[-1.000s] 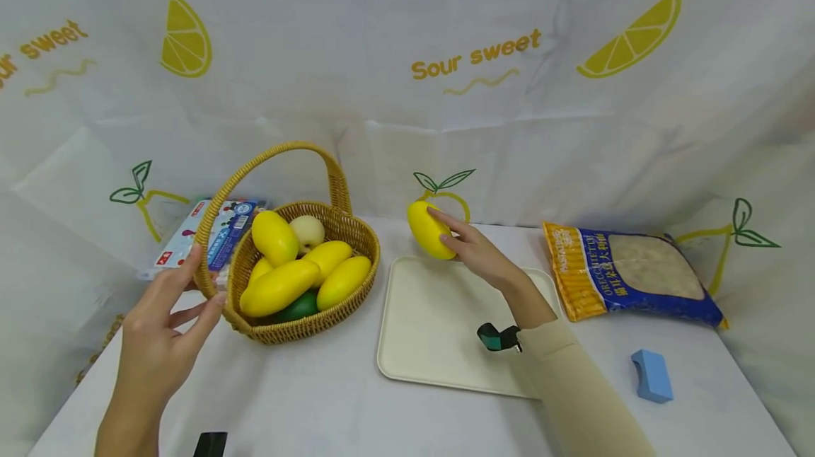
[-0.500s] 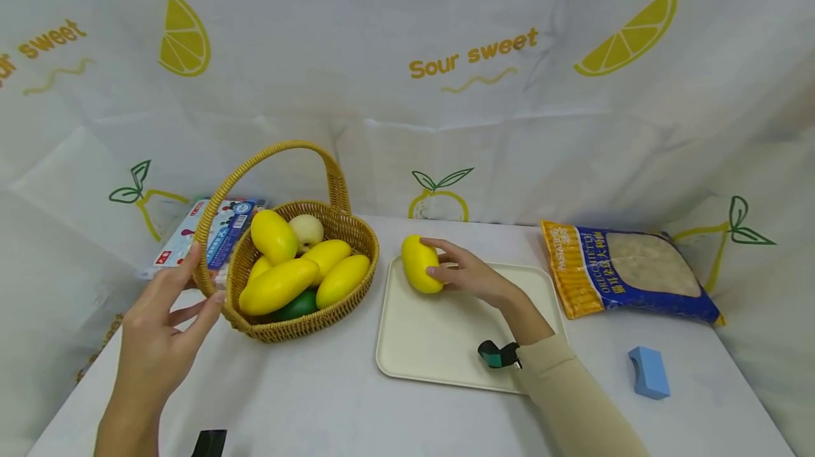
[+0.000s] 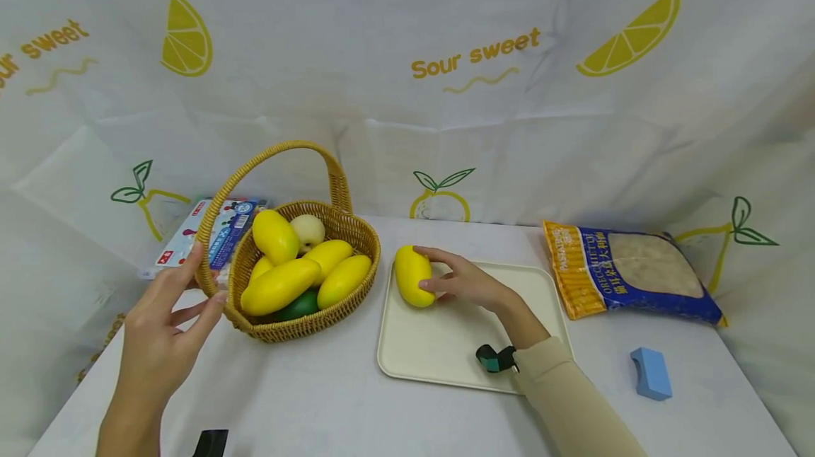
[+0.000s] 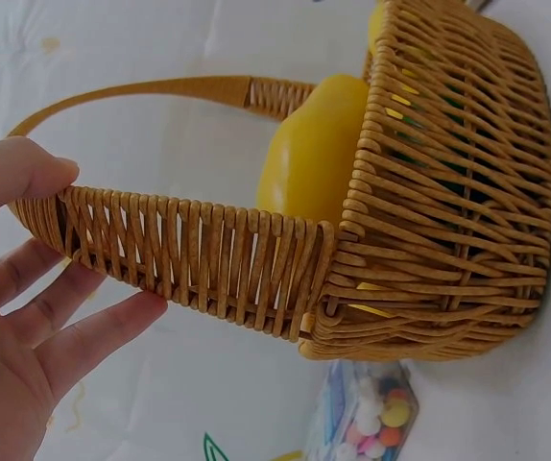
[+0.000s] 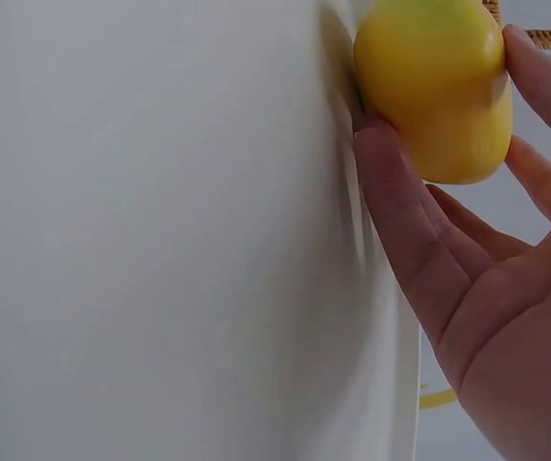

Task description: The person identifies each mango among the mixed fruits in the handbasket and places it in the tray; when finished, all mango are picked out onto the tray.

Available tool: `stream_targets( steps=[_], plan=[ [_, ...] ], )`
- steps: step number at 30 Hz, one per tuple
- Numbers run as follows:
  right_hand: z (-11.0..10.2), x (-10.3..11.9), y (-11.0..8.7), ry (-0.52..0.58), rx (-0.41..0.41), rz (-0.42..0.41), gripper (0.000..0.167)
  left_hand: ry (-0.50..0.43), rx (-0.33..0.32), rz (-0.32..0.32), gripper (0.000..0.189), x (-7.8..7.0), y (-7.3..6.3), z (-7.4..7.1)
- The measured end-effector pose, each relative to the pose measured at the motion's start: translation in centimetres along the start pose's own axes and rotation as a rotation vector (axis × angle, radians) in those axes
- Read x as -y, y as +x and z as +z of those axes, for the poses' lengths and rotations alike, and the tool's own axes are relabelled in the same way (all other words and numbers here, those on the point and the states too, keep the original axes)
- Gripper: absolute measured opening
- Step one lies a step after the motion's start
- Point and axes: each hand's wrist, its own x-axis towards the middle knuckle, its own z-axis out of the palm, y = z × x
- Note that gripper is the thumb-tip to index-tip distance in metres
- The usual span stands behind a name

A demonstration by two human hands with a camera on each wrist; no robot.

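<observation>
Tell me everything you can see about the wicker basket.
The wicker basket is golden-brown and woven, with a tall arched handle. It appears to sit on the white table, opening upward, left of the cream tray. Inside lie several yellow mangoes, a pale round fruit and a dark green item, partly hidden. The left hand pinches the handle low on its left side.

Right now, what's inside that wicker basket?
The wicker basket holds at least five yellow fruits, a pale round fruit and a green one, partly covered by the yellow. Whatever lies deeper can't be told: the upper fruits hide the bottom.
</observation>
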Motion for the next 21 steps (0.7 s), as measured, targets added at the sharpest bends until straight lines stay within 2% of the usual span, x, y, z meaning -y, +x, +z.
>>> stream_targets(
  steps=[7, 16, 21],
  plan=[
    [0.6, 0.2, 0.5, 0.036, -0.046, 0.025, 0.071, -0.026, -0.009, 0.025, 0.082, 0.2, 0.0, 0.1],
    [1.5, 0.9, 1.2, -0.039, -0.096, 0.051, 0.074, -0.035, -0.013, 0.031, 0.082, 0.4, 0.0, 0.0],
    [1.6, 0.9, 1.3, -0.032, -0.121, 0.066, 0.076, -0.027, -0.012, 0.021, 0.082, 0.3, 0.0, 0.1]
  ],
)
